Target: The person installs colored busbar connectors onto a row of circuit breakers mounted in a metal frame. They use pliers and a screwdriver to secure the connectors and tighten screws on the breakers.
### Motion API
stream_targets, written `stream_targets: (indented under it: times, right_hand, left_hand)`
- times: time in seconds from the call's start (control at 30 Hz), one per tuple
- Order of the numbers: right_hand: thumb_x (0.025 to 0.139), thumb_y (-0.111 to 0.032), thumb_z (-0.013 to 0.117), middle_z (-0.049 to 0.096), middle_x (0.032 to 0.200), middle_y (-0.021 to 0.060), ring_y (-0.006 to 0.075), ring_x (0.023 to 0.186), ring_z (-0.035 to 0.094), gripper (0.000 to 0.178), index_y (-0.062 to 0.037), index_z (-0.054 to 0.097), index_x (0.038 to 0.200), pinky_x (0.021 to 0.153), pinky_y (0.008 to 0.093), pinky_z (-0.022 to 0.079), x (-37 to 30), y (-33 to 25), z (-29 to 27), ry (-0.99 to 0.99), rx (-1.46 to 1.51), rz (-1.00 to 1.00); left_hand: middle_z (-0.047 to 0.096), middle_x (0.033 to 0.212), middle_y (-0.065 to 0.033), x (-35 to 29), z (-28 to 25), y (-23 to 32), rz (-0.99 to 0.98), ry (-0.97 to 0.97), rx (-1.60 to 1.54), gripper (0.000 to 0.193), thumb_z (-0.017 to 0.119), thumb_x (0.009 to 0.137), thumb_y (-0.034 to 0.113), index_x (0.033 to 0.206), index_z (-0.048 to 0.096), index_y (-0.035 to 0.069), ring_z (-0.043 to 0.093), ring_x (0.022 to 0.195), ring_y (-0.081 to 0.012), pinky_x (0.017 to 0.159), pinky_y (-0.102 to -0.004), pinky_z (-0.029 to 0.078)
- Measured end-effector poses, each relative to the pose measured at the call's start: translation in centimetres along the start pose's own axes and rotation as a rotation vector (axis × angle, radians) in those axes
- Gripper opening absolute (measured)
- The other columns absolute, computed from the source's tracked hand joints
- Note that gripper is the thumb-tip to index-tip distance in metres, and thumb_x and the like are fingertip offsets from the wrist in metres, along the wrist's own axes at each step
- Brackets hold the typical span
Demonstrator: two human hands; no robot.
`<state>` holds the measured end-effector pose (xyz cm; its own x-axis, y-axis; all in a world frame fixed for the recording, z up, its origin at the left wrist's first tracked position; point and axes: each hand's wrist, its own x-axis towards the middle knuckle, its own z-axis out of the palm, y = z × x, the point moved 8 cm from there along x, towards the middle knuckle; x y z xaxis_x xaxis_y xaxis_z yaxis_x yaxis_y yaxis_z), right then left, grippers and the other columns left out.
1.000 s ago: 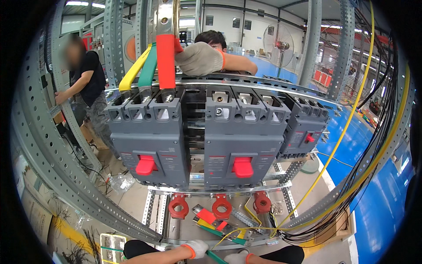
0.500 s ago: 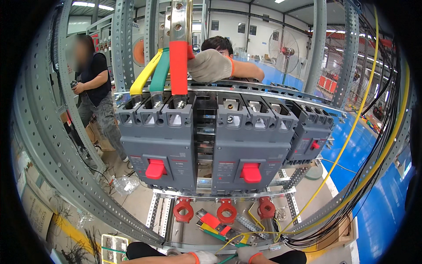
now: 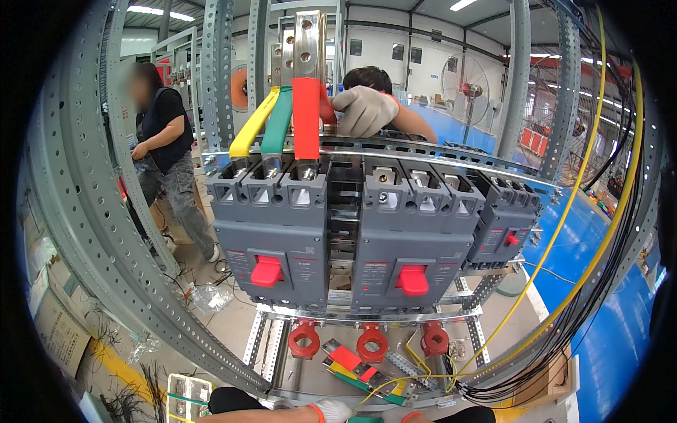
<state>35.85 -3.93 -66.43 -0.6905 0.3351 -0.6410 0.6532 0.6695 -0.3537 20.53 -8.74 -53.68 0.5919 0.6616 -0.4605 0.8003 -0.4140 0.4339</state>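
At the lower edge my left hand [image 3: 333, 409], in a pale work glove with an orange cuff, shows only in part; its fingers are cut off. Of my right hand [image 3: 415, 417] just the cuff and wrist come into the picture. Between them lies a bit of something green [image 3: 365, 420], too cropped to name; whether either hand holds it is hidden. Just ahead are busbars with red, yellow and green sleeves [image 3: 351, 365], lying on the frame's base. Red ring-shaped parts [image 3: 371, 343] hang in a row above them.
Large grey circuit breakers [image 3: 271, 240] with red handles stand mounted in a perforated steel frame [image 3: 261, 377]. Upright sleeved busbars [image 3: 306, 116] rise from the left breaker. A co-worker's gloved hand [image 3: 367, 111] is behind them. Yellow and black wires [image 3: 592, 282] run down the right.
The view has shifted slightly, and my hands sit lower, the right nearly out of the picture. The co-worker's gloved hand has turned and its fingers now point toward the red-sleeved busbar.
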Motion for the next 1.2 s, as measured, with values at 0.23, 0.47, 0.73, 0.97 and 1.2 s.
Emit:
stream_targets:
  times: [0.23,0.47,0.73,0.97,1.2]
  right_hand:
    - [0.088,-0.037,0.06,0.073,0.107,0.0228,0.0412,0.097,0.07,0.04,-0.0052,0.076,0.106,0.084,0.0499,0.055,2.7,2.3,3.9,0.056,-0.06,-0.054]
    - [0.087,-0.031,0.057,0.073,0.109,0.0222,0.0406,0.098,0.07,0.038,-0.0056,0.073,0.111,0.085,0.0495,0.055,-0.2,-1.2,-0.3,0.232,0.014,-0.188]
    - [0.085,-0.025,0.055,0.073,0.106,0.0213,0.0403,0.096,0.07,0.037,-0.0083,0.072,0.113,0.082,0.0502,0.055,0.3,-2.4,-2.5,0.082,0.012,-0.085]
    - [0.09,-0.019,0.051,0.074,0.107,0.0208,0.0408,0.094,0.071,0.036,-0.0139,0.072,0.119,0.081,0.0502,0.055,-3.5,-6.3,-8.6,0.257,0.013,-0.128]
    - [0.087,-0.022,0.054,0.074,0.108,0.0211,0.0403,0.096,0.071,0.033,-0.0062,0.076,0.104,0.08,0.05,0.056,-0.7,-3.4,-3.8,0.116,-0.073,-0.053]
  left_hand:
    - [0.071,0.095,-0.0238,0.0,0.1,0.6,-0.029,-0.082,0.015,0.042,0.065,0.087,0.025,0.125,0.061,0.006,0.069,0.089,-0.0434,0.079,-0.0533,0.055]
    - [0.071,0.102,-0.0244,-0.6,-3.8,0.0,-0.139,0.125,-0.138,0.047,0.064,0.09,0.027,0.132,0.057,0.008,0.068,0.096,-0.0452,0.083,-0.0538,0.054]
    - [0.071,0.105,-0.0223,-1.3,-7.8,-2.4,-0.222,0.346,-0.073,0.046,0.069,0.09,0.036,0.127,0.058,0.01,0.069,0.098,-0.0422,0.083,-0.0509,0.055]
    - [0.074,0.097,-0.0124,-15.8,-23.1,5.1,0.11,1.085,-0.197,0.019,0.068,0.085,0.006,0.103,0.074,0.011,0.071,0.087,-0.0279,0.08,-0.0384,0.057]
    - [0.067,0.119,-0.0174,-30.3,-48.1,10.5,-0.037,2.277,0.101,0.062,0.077,0.091,0.022,0.14,0.051,-0.004,0.066,0.109,-0.0248,0.097,-0.0366,0.05]
